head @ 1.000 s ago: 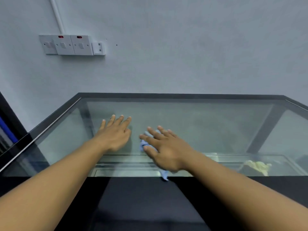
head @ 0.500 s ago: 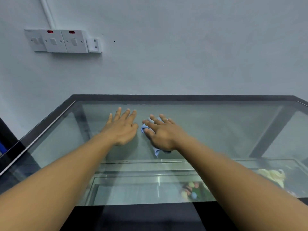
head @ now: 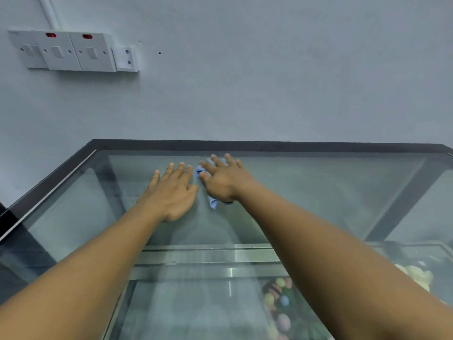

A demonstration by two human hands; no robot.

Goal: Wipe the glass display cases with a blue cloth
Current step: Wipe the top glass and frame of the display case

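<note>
A glass display case [head: 318, 187] with a dark frame stands against a pale wall. My right hand [head: 226, 180] lies flat on its top glass near the far edge, pressing a small blue cloth [head: 212, 203] beneath the palm; only bits of the cloth show at the fingertips and under the wrist. My left hand [head: 172, 192] rests flat on the glass just left of it, fingers spread, holding nothing.
White wall switches [head: 71, 51] are mounted at the upper left. Inside the case, colourful round items [head: 279, 305] lie at the lower right and a pale yellow object [head: 416, 277] sits further right. Metal rails [head: 208, 256] run under the glass.
Both hands have slid away from me toward the far edge of the glass top, the right one carrying the cloth along. The view has tilted down, showing more of the case interior.
</note>
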